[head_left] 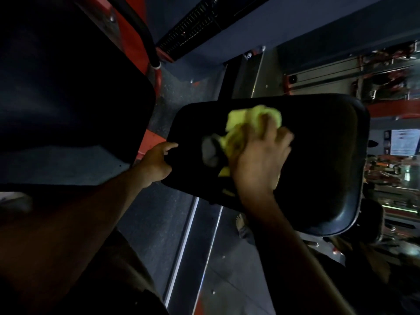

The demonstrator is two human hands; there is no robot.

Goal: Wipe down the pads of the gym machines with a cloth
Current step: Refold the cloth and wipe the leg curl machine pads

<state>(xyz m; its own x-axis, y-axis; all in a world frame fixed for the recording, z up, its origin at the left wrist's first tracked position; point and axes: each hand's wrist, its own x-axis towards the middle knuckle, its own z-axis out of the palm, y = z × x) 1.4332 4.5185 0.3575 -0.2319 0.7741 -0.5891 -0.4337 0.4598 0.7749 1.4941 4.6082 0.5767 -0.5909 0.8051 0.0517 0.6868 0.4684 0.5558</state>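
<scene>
Right now the pad [318,155] lies ahead of both hands, long axis running left to right. On its middle the right hand [259,160] clutches the cloth [245,126], so unwiped surface lies mostly rightward. Nearer the left edge, the left hand [156,160] grips the pad's rim, probably steadying it.

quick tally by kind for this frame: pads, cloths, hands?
Pads: 2, the one being wiped and a larger one to its left
Cloths: 1, yellow-green cloth under the right hand
Hands: 2, left hand gripping the pad's edge, right hand on the cloth
Total: 5
</scene>
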